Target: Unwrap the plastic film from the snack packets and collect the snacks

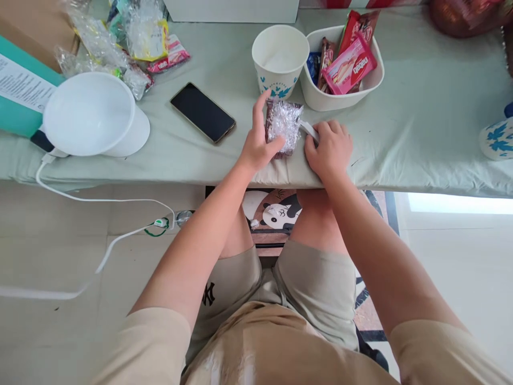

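My left hand (258,141) grips a small square dark-brown packet wrapped in shiny clear plastic (285,125), its thumb across the front and the index finger stretched along the far left side. To the right, close to the table edge, my right hand (331,147) is closed around a narrow whitish strip (309,130). One end of the strip reaches the packet's right side; whether it is attached there I cannot tell. A white paper cup with blue leaf prints (280,56) stands just beyond the packet, with something whitish inside.
A white tub (340,101) of wrapped wafer snacks (352,64) adjoins the cup. Left lie a black phone (203,112), crumpled plastic wrappers (144,32) and a white round-topped container (90,115). A white cable (100,199) hangs off the table edge. Another printed cup (499,140) stands far right.
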### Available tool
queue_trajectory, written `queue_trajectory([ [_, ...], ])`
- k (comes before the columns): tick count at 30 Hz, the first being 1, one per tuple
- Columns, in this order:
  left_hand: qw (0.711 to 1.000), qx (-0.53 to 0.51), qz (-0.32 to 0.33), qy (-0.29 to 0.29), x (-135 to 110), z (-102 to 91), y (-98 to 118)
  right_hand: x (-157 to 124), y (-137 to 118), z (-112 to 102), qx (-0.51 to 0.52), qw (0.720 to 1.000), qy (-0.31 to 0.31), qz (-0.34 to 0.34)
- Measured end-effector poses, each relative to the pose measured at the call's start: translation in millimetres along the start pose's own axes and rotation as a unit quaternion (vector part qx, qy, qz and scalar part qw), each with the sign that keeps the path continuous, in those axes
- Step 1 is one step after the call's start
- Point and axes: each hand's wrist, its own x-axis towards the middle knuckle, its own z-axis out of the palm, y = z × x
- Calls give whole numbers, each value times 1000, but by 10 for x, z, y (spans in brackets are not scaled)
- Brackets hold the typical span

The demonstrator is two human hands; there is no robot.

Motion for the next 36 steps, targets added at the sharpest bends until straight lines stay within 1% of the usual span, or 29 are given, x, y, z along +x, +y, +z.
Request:
queue_trajectory([
  [2,995,66,67,28,-43,-13,-2,-1,2,3,13,1000,10,-1],
  [4,991,93,93,25,-101,-32,-9,-1,8,12,26,999,24,-1],
  [6,993,88,84,4,-160,-63,-15,-2,12,22,36,999,38,0],
  [7,994,87,68,-1,-184,-81,-17,-4,12,26,38,998,42,-1],
  [9,996,81,39,4,-214,-116,-17,-10,6,30,40,998,50,-4],
  [11,997,68,32,-3,-219,-138,-14,-13,-7,25,40,997,58,-8],
  [14,997,60,38,7,-218,-143,-4,-6,-27,-1,47,996,76,2],
  [16,998,64,27,12,-234,-138,7,-2,-38,-21,61,992,107,20],
  [18,998,68,14,13,-261,-133,20,-15,-59,-36,98,980,171,41],
  [19,997,71,14,12,-274,-131,27,-32,-79,-45,137,968,203,51],
  [20,997,76,20,13,-286,-128,32,-58,-107,-56,189,955,222,61],
  [21,996,82,30,12,-294,-126,34,-92,-146,-71,251,940,221,70],
  [22,995,89,44,8,-298,-123,34,-132,-193,-93,318,925,193,80],
  [24,992,105,70,-6,-293,-117,20,-225,-305,-150,449,885,76,100],
  [26,987,113,110,-27,-275,-114,-12,-314,-410,-213,550,827,-28,115],
  [28,982,115,147,-42,-255,-115,-52,-375,-477,-257,619,773,-89,108],
  [29,979,116,158,-47,-248,-117,-69,-391,-490,-266,638,756,-106,98],
  [31,977,127,163,-48,-240,-120,-91,-394,-487,-264,656,739,-140,67],
  [32,976,137,163,-47,-238,-120,-95,-384,-478,-255,655,737,-156,60],
  [34,973,158,164,-47,-236,-118,-95,-355,-460,-236,655,733,-171,64],
  [36,970,174,161,-47,-235,-114,-94,-332,-459,-224,664,720,-183,85],
])
